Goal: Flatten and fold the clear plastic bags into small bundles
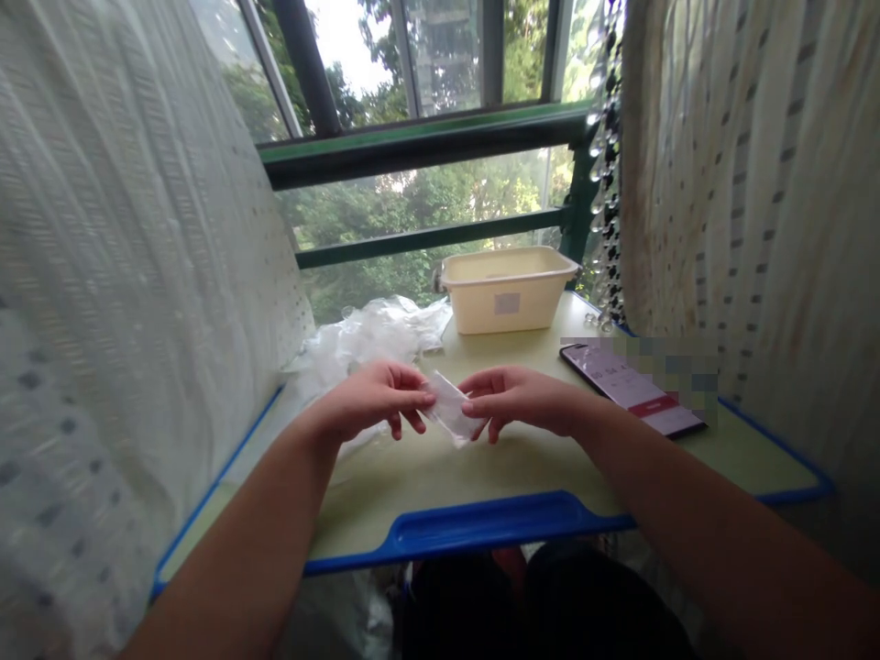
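Between my two hands, above the middle of the table, is a small translucent white plastic bag (450, 408), held tilted. My left hand (381, 399) pinches its left edge between thumb and fingers. On the other side, my right hand (512, 401) grips the right edge, thumb on top. Whether anything lies inside the bag I cannot tell. Just behind my left hand spreads a pile of clear, crumpled plastic bags (371, 335).
A cream plastic tub (505, 307) with a small label stands at the back. To the right lies a phone (632, 390) with a lit screen. The pale table (467, 481) has a blue rim and front groove (488, 522). Curtains (137, 229) hang on both sides.
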Action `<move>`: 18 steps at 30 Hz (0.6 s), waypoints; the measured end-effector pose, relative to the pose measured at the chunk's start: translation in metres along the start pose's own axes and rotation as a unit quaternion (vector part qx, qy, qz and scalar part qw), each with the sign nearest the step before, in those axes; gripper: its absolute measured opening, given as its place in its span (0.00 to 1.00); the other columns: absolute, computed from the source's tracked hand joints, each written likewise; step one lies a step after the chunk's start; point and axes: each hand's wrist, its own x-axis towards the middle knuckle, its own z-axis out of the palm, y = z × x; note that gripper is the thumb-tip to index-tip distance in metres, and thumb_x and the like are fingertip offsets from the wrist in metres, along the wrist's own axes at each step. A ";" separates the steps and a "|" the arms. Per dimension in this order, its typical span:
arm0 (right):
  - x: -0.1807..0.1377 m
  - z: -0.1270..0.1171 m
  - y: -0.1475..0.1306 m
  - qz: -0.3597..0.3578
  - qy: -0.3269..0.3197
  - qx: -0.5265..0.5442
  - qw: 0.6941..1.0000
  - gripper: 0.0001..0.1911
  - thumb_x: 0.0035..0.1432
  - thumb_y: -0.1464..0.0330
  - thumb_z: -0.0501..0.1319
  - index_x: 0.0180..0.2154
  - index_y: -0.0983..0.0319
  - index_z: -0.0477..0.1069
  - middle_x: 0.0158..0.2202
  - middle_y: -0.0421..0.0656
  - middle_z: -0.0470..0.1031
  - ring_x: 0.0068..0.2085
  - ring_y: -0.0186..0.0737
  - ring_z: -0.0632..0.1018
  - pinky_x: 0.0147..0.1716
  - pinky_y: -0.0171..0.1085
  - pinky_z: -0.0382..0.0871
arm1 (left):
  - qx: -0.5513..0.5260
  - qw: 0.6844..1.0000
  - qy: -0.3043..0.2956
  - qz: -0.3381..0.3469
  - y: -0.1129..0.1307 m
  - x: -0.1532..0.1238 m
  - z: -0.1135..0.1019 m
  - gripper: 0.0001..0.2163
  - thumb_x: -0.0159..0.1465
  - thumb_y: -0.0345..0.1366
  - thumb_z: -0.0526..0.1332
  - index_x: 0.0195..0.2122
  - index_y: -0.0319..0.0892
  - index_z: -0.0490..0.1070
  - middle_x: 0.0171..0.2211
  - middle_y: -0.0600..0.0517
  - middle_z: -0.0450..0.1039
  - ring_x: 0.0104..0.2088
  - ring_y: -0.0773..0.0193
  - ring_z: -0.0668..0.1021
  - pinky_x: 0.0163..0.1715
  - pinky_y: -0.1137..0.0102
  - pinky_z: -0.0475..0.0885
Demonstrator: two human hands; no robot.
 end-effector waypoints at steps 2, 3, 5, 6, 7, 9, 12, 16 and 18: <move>0.001 0.002 0.002 0.002 -0.011 -0.036 0.999 0.15 0.47 0.64 0.65 0.36 0.66 0.70 0.30 0.43 0.74 0.29 0.34 0.76 0.24 0.30 0.68 | 0.003 1.000 -0.008 -0.002 0.000 0.000 0.001 0.12 0.53 0.40 0.65 0.33 0.36 0.72 0.26 0.49 0.73 0.25 0.65 0.77 0.15 0.78 0.68; 0.002 0.003 0.004 0.005 -0.013 -0.054 0.998 0.14 0.47 0.64 0.65 0.35 0.66 0.70 0.29 0.43 0.74 0.29 0.34 0.76 0.22 0.29 0.68 | 0.004 1.000 -0.011 -0.002 0.000 0.001 0.002 0.12 0.53 0.40 0.65 0.34 0.36 0.72 0.26 0.49 0.73 0.25 0.65 0.77 0.16 0.78 0.68; 0.004 0.005 0.006 0.007 -0.005 -0.080 0.997 0.12 0.47 0.66 0.64 0.33 0.67 0.70 0.28 0.42 0.74 0.27 0.33 0.75 0.20 0.28 0.66 | 0.000 1.000 -0.017 -0.005 -0.001 0.001 0.002 0.14 0.53 0.41 0.65 0.36 0.36 0.72 0.29 0.48 0.74 0.27 0.65 0.77 0.17 0.78 0.68; 0.005 0.005 0.007 0.008 -0.001 -0.085 0.996 0.11 0.47 0.67 0.64 0.33 0.67 0.70 0.28 0.42 0.73 0.27 0.32 0.75 0.20 0.28 0.65 | -0.006 1.000 -0.017 -0.010 -0.001 0.001 0.002 0.15 0.53 0.42 0.64 0.37 0.36 0.72 0.31 0.46 0.75 0.28 0.64 0.77 0.18 0.78 0.69; 0.006 0.005 0.008 0.009 0.001 -0.086 0.996 0.10 0.47 0.67 0.63 0.32 0.67 0.70 0.28 0.41 0.73 0.26 0.32 0.75 0.20 0.28 0.65 | -0.012 1.000 -0.016 -0.019 -0.001 0.001 0.001 0.16 0.53 0.43 0.64 0.37 0.36 0.72 0.33 0.45 0.75 0.30 0.63 0.78 0.19 0.77 0.69; 0.007 0.005 0.009 0.009 0.002 -0.082 0.997 0.10 0.47 0.68 0.63 0.32 0.66 0.70 0.27 0.41 0.73 0.26 0.32 0.75 0.20 0.28 0.66 | -0.025 0.999 -0.009 -0.041 -0.001 0.000 -0.001 0.17 0.54 0.44 0.63 0.39 0.37 0.72 0.36 0.44 0.75 0.34 0.60 0.78 0.22 0.76 0.71; 0.008 0.005 0.008 0.011 0.013 -0.080 0.997 0.09 0.46 0.68 0.63 0.31 0.66 0.70 0.26 0.40 0.73 0.25 0.32 0.75 0.20 0.28 0.66 | -0.027 0.997 0.011 -0.066 0.001 -0.003 -0.004 0.16 0.53 0.45 0.63 0.37 0.37 0.72 0.35 0.44 0.76 0.36 0.58 0.78 0.24 0.75 0.71; 0.008 0.005 0.008 0.012 0.021 -0.080 0.997 0.08 0.46 0.69 0.62 0.31 0.66 0.69 0.26 0.41 0.73 0.26 0.32 0.75 0.20 0.28 0.66 | -0.005 0.998 0.018 -0.067 0.004 -0.005 -0.004 0.14 0.51 0.42 0.66 0.35 0.37 0.73 0.33 0.45 0.77 0.35 0.57 0.78 0.24 0.75 0.72; 0.007 0.006 0.007 0.010 0.023 -0.074 0.997 0.08 0.46 0.69 0.63 0.31 0.66 0.69 0.26 0.41 0.74 0.25 0.32 0.75 0.20 0.28 0.67 | 0.008 0.998 0.036 -0.059 0.005 -0.005 -0.002 0.14 0.52 0.42 0.65 0.35 0.37 0.74 0.32 0.45 0.77 0.35 0.58 0.78 0.23 0.75 0.72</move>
